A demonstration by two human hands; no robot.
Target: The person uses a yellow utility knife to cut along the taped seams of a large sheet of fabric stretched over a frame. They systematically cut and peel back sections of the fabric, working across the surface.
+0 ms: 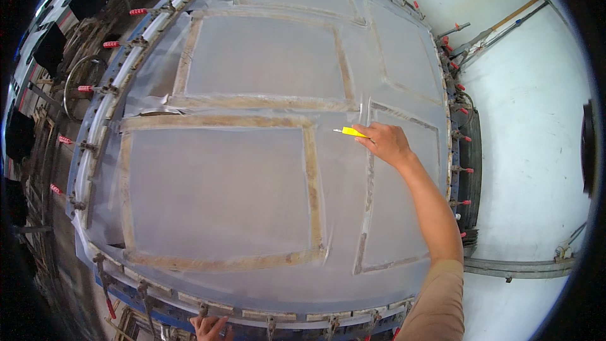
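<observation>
Gripping the yellow tool (355, 132) right of frame centre, your curled right hand (387, 143) aimed its long axis leftward over the sheet (214, 183); your left hand (211, 328) bent at a lower-edge clamp (203, 309), hold unclear.

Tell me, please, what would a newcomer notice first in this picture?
The eye would likely fall first on the yellow tool in the right hand, just right of centre, over the grey sheet. Next come the red-handled clamps lining the sheet's left and right sides.

matt grey sheet (214, 183), yellow plastic knife (355, 132), metal clamps (137, 42)
</observation>
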